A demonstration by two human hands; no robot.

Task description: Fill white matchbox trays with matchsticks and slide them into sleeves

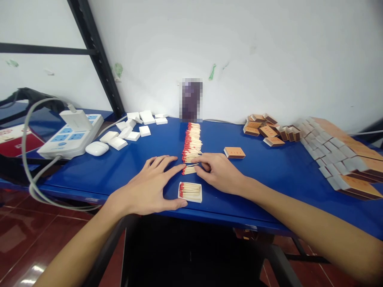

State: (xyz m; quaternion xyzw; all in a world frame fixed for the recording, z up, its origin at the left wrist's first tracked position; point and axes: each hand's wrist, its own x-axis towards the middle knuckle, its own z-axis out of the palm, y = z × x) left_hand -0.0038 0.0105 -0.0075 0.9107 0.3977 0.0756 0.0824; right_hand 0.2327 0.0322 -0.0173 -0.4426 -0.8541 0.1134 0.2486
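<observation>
A long row of red-headed matches [193,139] runs from the wall side toward me on the blue table. A small group of matches [189,170] lies slightly apart at its near end. My left hand [149,185] is spread open, its index fingertip at the red heads of that group and its thumb by the tray's near corner. My right hand [220,171] has its fingers curled, with index finger and thumb closed at the plain ends of the same matches. A white matchbox tray [196,200], partly filled with matches, sits just below, between the hands.
An orange matchbox sleeve [235,152] lies right of the row. More sleeves [259,126] are heaped behind it, and stacked matchboxes [338,155] stand far right. White trays [118,142], a white earbud case [97,148] and a power strip [72,135] occupy the left.
</observation>
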